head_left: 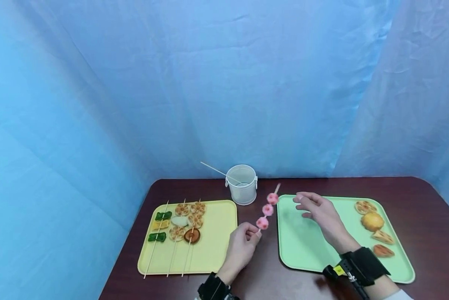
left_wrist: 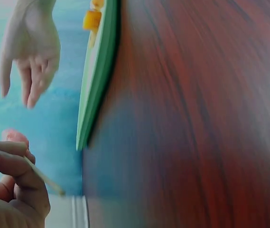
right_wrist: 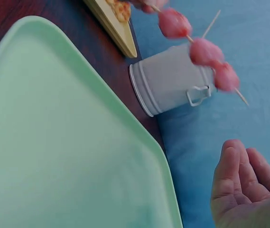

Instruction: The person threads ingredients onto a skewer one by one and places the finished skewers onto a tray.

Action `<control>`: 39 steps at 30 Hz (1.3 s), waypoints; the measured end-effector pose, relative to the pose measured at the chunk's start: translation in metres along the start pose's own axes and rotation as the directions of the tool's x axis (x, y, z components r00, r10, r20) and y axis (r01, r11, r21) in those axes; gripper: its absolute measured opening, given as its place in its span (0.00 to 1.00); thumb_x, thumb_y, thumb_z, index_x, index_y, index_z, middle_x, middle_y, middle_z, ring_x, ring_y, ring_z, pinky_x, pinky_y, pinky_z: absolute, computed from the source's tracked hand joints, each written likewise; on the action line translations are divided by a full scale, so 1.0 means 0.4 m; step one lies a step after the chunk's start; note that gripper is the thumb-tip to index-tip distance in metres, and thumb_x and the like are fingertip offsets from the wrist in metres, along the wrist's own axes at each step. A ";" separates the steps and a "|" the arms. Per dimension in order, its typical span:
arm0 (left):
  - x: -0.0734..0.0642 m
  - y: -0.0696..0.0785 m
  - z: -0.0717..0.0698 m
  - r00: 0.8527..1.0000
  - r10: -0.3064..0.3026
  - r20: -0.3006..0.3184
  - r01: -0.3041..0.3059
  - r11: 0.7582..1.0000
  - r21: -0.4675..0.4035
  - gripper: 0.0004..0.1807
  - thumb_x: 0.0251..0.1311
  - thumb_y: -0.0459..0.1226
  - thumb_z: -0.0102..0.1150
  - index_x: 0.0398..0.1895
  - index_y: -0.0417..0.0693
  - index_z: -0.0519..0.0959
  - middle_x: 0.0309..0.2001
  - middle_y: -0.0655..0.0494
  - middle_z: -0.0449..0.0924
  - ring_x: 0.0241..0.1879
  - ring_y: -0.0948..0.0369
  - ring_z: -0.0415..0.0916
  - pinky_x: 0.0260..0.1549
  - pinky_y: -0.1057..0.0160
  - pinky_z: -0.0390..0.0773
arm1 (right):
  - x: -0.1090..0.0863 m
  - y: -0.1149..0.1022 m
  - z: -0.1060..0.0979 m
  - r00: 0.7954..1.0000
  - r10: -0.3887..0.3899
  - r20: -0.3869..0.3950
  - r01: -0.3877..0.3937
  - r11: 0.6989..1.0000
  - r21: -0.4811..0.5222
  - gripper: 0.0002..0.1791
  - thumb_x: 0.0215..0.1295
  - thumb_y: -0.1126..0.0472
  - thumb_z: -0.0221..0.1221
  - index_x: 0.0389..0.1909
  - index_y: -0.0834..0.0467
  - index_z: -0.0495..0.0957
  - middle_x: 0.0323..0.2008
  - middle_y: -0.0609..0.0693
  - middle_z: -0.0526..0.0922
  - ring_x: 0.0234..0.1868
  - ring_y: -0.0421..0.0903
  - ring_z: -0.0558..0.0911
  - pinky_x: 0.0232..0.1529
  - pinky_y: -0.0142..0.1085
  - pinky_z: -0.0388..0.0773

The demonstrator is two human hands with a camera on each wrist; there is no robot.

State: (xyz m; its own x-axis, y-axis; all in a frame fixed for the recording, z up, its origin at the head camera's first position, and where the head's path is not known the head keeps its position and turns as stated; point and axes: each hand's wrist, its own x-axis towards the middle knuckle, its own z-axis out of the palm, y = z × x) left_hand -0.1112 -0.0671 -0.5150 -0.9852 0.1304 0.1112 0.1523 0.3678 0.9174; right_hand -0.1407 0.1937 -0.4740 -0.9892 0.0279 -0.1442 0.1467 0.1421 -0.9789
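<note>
Biggest stuff first: the table point(head_left: 263, 266) has a bare strip under the left grip point(head_left: 243, 243), so anything dropped there probably hits hard wood and might roll.

Green tray point(head_left: 303, 250) sits right of the left grip, under the right grip point(head_left: 322, 214). That arm hangs low over it, so I'd worry about the black wristband point(head_left: 367, 266) brushing the food pieces point(head_left: 372, 221) lined up right of the grip.

Yellow tray point(head_left: 218, 221) is just left of the left grip. Its three loaded skewers point(head_left: 192, 236) have handle ends poking past the near rim, so a careless leftward swing of that wrist could snag one and drag it askew.

White bucket point(head_left: 243, 193) stands beyond the left grip. Reach too far and you could knock it over, along with the bare stick point(head_left: 211, 167) leaning out of it.

Now the pink skewer point(head_left: 267, 209): it slants up and away from the left grip, in the space between both hands. The left grip pinches only its bottom end, thumb against finger, so imo any bump up top could twist it loose. The right grip has fingers loosely bent, thumb apart, holding nothing. If it grabs clumsily, the top pink ball point(head_left: 272, 198) could slide off the tip.
</note>
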 end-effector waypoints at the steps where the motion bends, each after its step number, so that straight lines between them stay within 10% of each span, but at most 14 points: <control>1: -0.001 -0.004 -0.014 1.000 0.000 -0.008 0.000 1.000 0.012 0.04 0.63 0.31 0.67 0.31 0.45 0.81 0.28 0.62 0.79 0.26 0.71 0.73 0.28 0.70 0.75 | -0.001 0.001 -0.004 1.000 0.004 0.001 -0.004 1.000 0.001 0.38 0.75 0.38 0.56 0.72 0.62 0.68 0.60 0.56 0.81 0.56 0.45 0.82 0.56 0.44 0.80; 17: -0.048 -0.065 -0.216 1.000 -0.026 -0.010 0.027 0.991 0.132 0.02 0.64 0.29 0.63 0.34 0.39 0.80 0.27 0.56 0.79 0.12 0.68 0.74 0.14 0.65 0.76 | -0.014 0.019 -0.035 1.000 0.000 -0.005 0.000 1.000 0.003 0.36 0.77 0.36 0.51 0.72 0.59 0.69 0.59 0.52 0.83 0.57 0.49 0.82 0.54 0.43 0.81; 39: -0.027 -0.103 -0.268 0.983 -0.156 -0.101 0.179 0.939 0.292 0.02 0.63 0.28 0.61 0.36 0.36 0.79 0.26 0.54 0.79 0.12 0.63 0.76 0.14 0.64 0.77 | -0.019 0.024 -0.044 0.999 -0.039 0.037 0.037 0.998 0.050 0.35 0.79 0.41 0.52 0.73 0.63 0.66 0.62 0.56 0.80 0.57 0.47 0.82 0.55 0.40 0.81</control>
State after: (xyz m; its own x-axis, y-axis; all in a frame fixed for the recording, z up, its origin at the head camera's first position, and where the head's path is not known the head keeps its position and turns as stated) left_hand -0.1151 -0.1824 -0.5129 -0.9997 -0.0226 0.0048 -0.0107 0.6376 0.7703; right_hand -0.1315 0.2121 -0.4799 -0.9937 -0.0138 -0.1111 0.1093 0.0933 -0.9896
